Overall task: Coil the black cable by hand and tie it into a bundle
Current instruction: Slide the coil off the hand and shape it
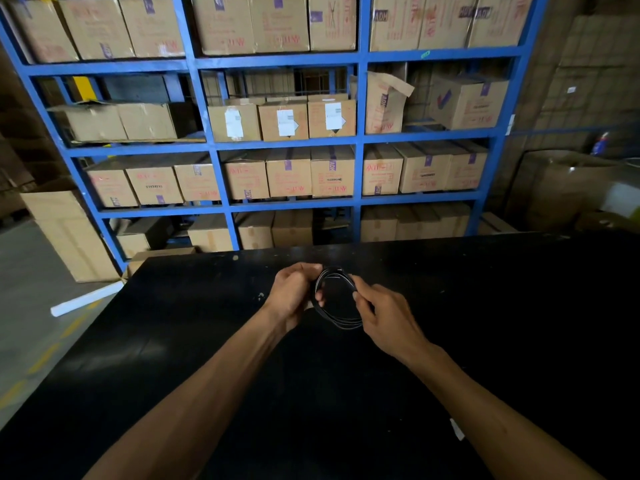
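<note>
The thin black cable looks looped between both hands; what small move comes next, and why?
Probably the right hand wraps its pinched strand across the thin black cable loops, because the left hand already grips the coil above the black table, and no tie is visible yet.

A matt black table with pale scuffs and specks. Above its far side, a thin black cable with a smooth, faintly shiny plastic-looking jacket. Behind the table, blue-painted metal shelving with plain brown cardboard boxes, some bearing white paper labels.
</note>
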`<state>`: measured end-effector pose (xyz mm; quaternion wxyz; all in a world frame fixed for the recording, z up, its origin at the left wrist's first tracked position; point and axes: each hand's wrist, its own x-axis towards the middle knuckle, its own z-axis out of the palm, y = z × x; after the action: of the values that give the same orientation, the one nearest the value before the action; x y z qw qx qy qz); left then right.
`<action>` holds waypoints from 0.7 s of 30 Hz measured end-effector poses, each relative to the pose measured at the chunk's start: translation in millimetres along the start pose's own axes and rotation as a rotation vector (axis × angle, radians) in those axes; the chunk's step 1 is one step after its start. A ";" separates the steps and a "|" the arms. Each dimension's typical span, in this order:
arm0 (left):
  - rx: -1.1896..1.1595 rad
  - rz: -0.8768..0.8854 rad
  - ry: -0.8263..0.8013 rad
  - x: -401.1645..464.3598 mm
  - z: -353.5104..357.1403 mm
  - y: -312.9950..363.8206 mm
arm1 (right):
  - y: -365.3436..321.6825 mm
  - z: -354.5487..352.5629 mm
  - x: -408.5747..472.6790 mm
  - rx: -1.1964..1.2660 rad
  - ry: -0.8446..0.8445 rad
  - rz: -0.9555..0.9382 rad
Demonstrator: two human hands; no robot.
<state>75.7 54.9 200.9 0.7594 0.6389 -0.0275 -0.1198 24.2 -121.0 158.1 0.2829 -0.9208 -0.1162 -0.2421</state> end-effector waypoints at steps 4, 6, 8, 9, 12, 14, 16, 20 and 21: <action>-0.012 -0.085 -0.023 -3.6 -1.8 1.4 | 0.3 0.7 -3.4 -0.033 -0.053 -0.041; 0.010 -0.131 -0.021 -5.9 -3.0 1.6 | 1.6 1.6 -4.9 -0.070 -0.080 -0.056; 0.041 -0.149 -0.022 -6.2 -4.7 0.8 | 2.4 1.9 -5.7 -0.099 -0.096 -0.051; 0.055 -0.146 -0.024 -5.8 -5.8 0.5 | 2.2 2.0 -5.5 -0.112 -0.101 -0.041; 0.111 -0.118 -0.038 -1.7 -10.1 -1.7 | 1.4 2.2 -4.9 -0.157 -0.100 -0.024; 0.159 -0.102 -0.045 0.8 -12.1 -2.1 | 0.4 2.4 -5.9 -0.186 -0.089 -0.035; 0.172 -0.097 -0.048 2.4 -12.4 -3.1 | 0.3 2.9 -6.0 -0.228 -0.071 -0.049; 0.170 -0.069 -0.076 1.7 -10.9 -6.2 | 1.2 4.6 -3.1 -0.300 -0.044 -0.014; 0.202 -0.035 -0.078 0.7 -9.7 -6.8 | 1.1 4.4 -2.5 -0.301 -0.057 0.001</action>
<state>77.2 63.1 192.4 0.6872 0.7074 -0.0581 -0.1545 24.1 -119.6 153.1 0.1386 -0.9593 -0.0861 -0.2304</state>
